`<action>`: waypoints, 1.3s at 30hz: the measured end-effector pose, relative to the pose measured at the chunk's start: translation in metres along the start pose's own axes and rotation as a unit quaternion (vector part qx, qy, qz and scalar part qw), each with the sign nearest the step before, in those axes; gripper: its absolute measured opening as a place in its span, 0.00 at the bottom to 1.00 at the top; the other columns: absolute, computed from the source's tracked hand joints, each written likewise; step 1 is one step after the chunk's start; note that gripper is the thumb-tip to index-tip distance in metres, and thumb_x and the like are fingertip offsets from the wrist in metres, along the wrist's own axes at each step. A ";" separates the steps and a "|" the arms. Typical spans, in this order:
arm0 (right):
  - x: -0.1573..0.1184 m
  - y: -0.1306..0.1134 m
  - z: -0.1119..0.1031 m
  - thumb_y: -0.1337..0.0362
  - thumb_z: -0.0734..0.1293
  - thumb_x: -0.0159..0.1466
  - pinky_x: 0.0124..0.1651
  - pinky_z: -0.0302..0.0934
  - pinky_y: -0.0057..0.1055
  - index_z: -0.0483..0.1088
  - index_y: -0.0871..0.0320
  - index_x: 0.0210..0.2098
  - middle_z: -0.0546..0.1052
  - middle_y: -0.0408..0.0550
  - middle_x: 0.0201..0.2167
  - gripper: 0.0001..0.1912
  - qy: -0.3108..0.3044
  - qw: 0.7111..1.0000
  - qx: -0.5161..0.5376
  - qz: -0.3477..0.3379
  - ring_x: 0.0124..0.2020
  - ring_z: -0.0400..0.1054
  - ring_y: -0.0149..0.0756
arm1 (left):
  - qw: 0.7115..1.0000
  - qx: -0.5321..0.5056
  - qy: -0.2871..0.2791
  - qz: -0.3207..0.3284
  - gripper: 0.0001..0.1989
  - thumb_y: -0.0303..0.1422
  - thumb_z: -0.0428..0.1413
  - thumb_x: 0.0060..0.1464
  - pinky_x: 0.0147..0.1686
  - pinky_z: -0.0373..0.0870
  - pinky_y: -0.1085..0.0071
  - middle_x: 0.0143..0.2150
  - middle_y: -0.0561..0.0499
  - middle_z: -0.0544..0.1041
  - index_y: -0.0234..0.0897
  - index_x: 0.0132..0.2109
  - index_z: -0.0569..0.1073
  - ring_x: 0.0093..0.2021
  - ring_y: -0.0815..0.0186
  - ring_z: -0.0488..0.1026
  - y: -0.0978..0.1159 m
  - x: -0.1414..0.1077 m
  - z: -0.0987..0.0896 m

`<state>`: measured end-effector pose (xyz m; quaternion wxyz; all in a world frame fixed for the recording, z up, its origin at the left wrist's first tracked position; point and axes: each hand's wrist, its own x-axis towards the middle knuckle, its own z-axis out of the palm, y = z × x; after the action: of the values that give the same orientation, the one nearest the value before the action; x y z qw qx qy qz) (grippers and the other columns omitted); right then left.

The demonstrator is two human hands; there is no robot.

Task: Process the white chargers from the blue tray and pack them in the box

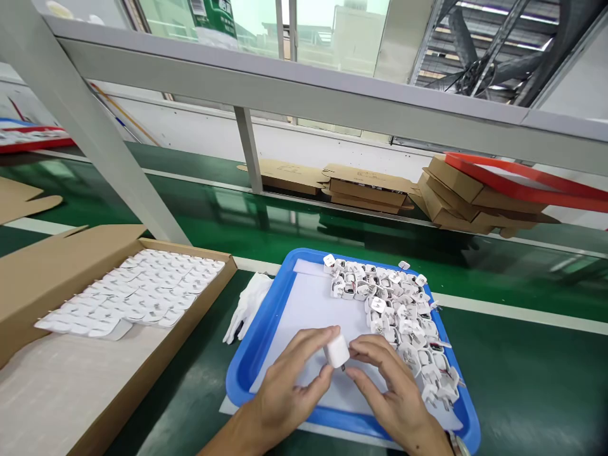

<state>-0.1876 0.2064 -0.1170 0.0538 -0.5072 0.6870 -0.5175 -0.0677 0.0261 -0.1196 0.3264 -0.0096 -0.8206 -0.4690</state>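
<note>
A white plug charger [337,351] with a rounded cube body is held over the tray, a metal prong showing at its lower end. My left hand [293,375] grips it between thumb and forefinger from the left. From the right, the fingertips of my right hand [394,386] close in on its edge, near the prong; the exact contact is hard to see. Below both hands lies a blue tray [259,347] lined with white sheet. Along its back and right side are many white charger housings [403,310], several with open shells and small parts showing.
At left, an open cardboard box [161,373] holds rows of white plug pieces [147,288]. A white glove [247,307] lies between box and tray. Behind runs a green belt [294,237], with flattened cartons [365,183] and a red tray [527,183] beyond. A grey frame bar [304,95] crosses above.
</note>
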 end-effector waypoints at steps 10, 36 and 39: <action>-0.005 0.003 -0.008 0.68 0.67 0.73 0.64 0.70 0.39 0.60 0.46 0.72 0.73 0.53 0.64 0.30 -0.048 0.998 -0.044 -0.017 0.65 0.69 0.45 | 0.998 -0.056 0.025 0.009 0.37 0.16 0.59 0.57 0.56 0.82 0.61 0.58 0.46 0.80 0.50 0.69 0.67 0.56 0.56 0.80 0.000 -0.003 0.003; 0.008 -0.013 -0.003 0.66 0.65 0.74 0.52 0.68 0.34 0.70 0.46 0.59 0.74 0.48 0.48 0.16 -0.050 0.988 0.099 0.105 0.49 0.70 0.39 | 0.969 -0.229 -0.039 -0.084 0.19 0.23 0.57 0.66 0.45 0.80 0.66 0.51 0.43 0.79 0.47 0.58 0.79 0.49 0.59 0.81 0.004 -0.001 0.009; 0.008 -0.012 -0.002 0.66 0.66 0.73 0.51 0.68 0.32 0.72 0.47 0.56 0.75 0.47 0.47 0.13 -0.041 0.985 0.116 0.121 0.47 0.70 0.37 | 0.964 -0.241 -0.036 -0.110 0.16 0.24 0.57 0.66 0.43 0.79 0.65 0.47 0.43 0.79 0.46 0.57 0.80 0.45 0.60 0.80 0.004 -0.001 0.011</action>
<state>-0.1845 0.2020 -0.1033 0.2021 -0.4315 0.6760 -0.5620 -0.0714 0.0372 -0.1206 0.2312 -0.0148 -0.6902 -0.6856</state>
